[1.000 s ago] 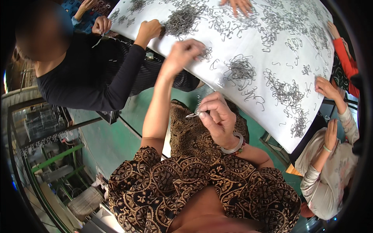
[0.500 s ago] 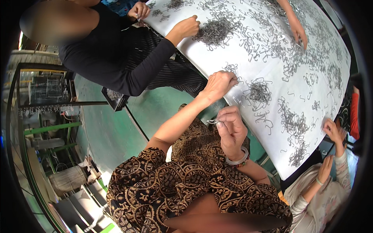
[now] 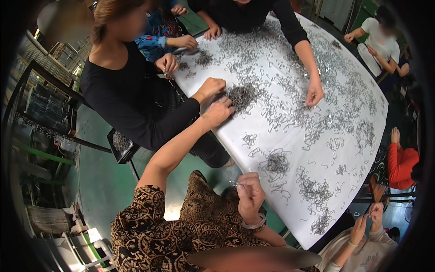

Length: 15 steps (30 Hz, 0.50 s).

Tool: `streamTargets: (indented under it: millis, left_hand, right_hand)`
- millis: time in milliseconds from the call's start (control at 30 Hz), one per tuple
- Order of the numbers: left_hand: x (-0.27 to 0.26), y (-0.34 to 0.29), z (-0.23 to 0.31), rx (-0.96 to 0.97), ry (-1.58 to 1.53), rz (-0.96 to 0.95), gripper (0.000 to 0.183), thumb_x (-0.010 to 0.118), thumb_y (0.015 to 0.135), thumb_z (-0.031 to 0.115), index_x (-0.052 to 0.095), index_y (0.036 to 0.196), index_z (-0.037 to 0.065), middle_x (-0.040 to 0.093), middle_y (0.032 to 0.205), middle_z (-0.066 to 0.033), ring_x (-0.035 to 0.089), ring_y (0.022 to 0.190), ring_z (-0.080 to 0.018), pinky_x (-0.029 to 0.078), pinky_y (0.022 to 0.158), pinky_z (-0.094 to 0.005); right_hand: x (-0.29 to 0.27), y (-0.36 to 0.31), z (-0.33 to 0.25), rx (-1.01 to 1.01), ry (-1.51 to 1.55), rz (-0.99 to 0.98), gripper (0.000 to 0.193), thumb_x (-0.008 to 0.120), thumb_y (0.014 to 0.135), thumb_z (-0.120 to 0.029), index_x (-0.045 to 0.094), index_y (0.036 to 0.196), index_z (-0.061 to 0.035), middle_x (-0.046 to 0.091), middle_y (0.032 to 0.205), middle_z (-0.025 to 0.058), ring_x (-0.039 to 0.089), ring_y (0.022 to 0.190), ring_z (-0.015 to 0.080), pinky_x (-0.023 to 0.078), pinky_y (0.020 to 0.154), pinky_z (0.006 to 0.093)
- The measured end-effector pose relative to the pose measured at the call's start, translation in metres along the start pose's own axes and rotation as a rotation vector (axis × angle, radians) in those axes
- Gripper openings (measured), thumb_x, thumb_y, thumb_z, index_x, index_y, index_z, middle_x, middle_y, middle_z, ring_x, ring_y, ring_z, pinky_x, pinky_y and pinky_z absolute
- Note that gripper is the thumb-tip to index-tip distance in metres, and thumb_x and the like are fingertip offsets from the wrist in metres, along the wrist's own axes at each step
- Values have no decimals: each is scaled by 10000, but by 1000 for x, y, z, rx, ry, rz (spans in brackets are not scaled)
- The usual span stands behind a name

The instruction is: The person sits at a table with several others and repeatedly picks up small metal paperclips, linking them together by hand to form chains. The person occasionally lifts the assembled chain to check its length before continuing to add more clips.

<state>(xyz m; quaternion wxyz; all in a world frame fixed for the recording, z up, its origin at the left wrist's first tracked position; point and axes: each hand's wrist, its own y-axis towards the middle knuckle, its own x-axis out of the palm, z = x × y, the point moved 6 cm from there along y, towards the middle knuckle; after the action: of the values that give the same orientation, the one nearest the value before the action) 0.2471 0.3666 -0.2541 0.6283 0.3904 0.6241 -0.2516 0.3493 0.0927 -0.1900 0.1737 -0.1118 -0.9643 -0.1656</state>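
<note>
My left hand (image 3: 219, 112) reaches forward to the near edge of a dense, dark pile of small metal hooks (image 3: 242, 98) on the white tabletop (image 3: 240, 144). Its fingers are curled down at the hooks; what lies between them is hidden. Right beside it, touching or nearly so, is a co-worker's hand (image 3: 211, 89). My right hand (image 3: 250, 195), with a bangle at its wrist, is raised near the table's edge. Thumb and fingers there pinch a few shiny metal hooks (image 3: 234, 183), which stick out to the left.
Looser hooks (image 3: 276, 163) lie in clumps to the right, and many more are scattered across the table. A co-worker in black (image 3: 131, 90) sits close on my left; others reach in from the far and right sides. A dark tray of small parts (image 3: 121, 143) stands lower left.
My left hand has moved from the table edge near a small clump to the dense pile beside the co-worker's hand. My right hand keeps its pinch. The view has tilted up.
</note>
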Motion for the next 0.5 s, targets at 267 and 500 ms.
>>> streamTargets:
  millis: [267,500]
  left_hand:
    - [-33,6,-5,-224,-583,497,47,537,924,53,535,960,23,526,978,-134,505,971,-327,415,856,-415]
    - [-32,7,18,-337,-261,313,122,553,838,10,545,955,-24,553,1004,-183,541,1004,-347,512,788,-432]
  right_hand:
    - [0,3,9,7,-23,-16,103,604,848,71,587,920,-1,553,1003,55,261,557,3,260,515,177]
    - [9,5,3,1,-18,-30,96,597,851,69,580,914,-2,544,999,46,258,563,9,256,519,174]
